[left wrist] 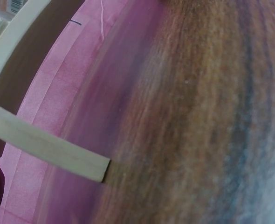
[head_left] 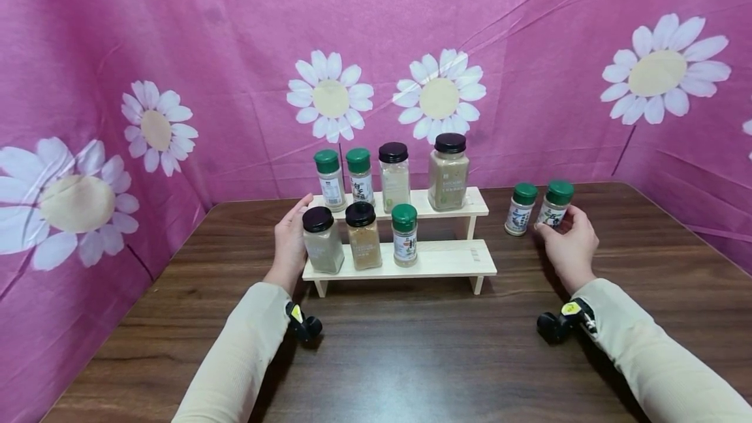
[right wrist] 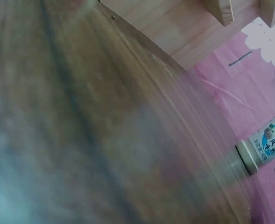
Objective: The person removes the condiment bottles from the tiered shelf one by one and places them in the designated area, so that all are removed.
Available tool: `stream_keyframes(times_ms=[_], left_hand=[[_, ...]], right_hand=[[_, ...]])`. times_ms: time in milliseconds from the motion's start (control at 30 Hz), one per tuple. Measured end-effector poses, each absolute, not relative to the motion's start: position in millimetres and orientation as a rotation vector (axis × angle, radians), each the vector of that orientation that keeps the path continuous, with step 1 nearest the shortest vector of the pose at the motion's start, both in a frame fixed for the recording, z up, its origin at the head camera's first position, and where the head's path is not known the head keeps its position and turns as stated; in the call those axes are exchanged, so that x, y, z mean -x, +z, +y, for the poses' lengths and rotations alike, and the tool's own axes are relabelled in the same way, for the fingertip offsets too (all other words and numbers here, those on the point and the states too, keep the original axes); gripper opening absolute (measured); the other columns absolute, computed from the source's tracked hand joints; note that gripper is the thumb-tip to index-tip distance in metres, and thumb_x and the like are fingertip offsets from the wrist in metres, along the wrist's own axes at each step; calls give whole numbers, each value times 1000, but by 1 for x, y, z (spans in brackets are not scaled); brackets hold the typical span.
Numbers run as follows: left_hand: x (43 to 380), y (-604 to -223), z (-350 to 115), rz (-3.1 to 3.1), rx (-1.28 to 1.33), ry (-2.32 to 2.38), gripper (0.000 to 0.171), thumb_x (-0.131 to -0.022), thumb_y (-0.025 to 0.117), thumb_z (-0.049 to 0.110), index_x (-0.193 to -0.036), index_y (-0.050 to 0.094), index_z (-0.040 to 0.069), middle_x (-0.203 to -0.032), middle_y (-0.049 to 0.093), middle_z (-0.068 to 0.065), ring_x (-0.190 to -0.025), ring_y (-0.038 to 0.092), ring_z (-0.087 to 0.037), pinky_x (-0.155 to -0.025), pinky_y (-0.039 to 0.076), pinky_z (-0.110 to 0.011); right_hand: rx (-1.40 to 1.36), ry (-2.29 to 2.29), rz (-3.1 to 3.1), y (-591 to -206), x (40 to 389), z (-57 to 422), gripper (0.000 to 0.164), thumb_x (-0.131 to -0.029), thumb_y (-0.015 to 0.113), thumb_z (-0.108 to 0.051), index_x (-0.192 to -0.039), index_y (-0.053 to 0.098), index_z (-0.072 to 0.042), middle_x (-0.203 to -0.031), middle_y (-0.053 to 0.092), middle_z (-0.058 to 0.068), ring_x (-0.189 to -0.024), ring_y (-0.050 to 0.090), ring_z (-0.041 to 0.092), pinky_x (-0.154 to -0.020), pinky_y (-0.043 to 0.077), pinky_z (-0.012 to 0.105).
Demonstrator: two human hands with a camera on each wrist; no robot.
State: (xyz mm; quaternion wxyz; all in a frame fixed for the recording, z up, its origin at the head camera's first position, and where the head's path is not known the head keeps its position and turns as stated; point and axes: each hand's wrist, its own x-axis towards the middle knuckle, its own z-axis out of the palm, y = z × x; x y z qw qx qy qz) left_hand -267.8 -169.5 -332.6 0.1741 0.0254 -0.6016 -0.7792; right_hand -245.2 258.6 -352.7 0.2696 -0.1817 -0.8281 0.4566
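Observation:
My right hand point(head_left: 570, 247) grips a green-capped spice shaker point(head_left: 555, 202), its thumb at the front of the label. A second green-capped shaker point(head_left: 520, 209) stands just left of it; its base and label point(right wrist: 271, 142) show in the right wrist view. My left hand point(head_left: 290, 240) is at the left end of a two-tier wooden rack point(head_left: 437, 260), fingers extended alongside it and partly hidden by a black-capped jar point(head_left: 324, 243). Beside that jar on the lower tier are a brown-filled jar point(head_left: 364, 240) and a green-capped shaker point(head_left: 405, 240).
The upper tier holds two green-capped shakers point(head_left: 330, 185), a slim black-capped jar point(head_left: 395, 181) and a wider one point(head_left: 449, 178). The rack stands on a dark wooden table point(head_left: 388, 358). Behind hangs a pink cloth point(head_left: 235, 31) with large white daisies.

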Motion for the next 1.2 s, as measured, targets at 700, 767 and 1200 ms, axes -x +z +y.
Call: stream_keyframes(times_ms=[700,767,1200], left_hand=[[267,-332,-169,-1704,-61,-2201,37,-94,44,8,-129,51,-2,-133,50,-14,-105,53,-3,-91,45,-17],[268,-331,-168,-1700,-62,-2207,37,-94,44,8,-129,51,-2,-134,50,-14,-106,53,-4,-90,45,-17],[268,-333,-169,-1695,-64,-2215,37,-94,45,9,-129,52,-1,-132,52,-14,-99,55,-2,-88,46,-17]], right_hand=[[462,1220,-2456,-357,259,272,61,-84,61,-8,-137,34,5,-131,46,30,-119,46,41,-102,35,49],[461,1211,-2456,-358,260,273,61,-84,61,-8,-136,34,6,-130,47,30,-118,46,42,-102,34,49],[455,1276,-2495,-349,256,273,69,-85,60,-13,-141,24,6,-135,38,32,-123,38,44,-103,32,52]])
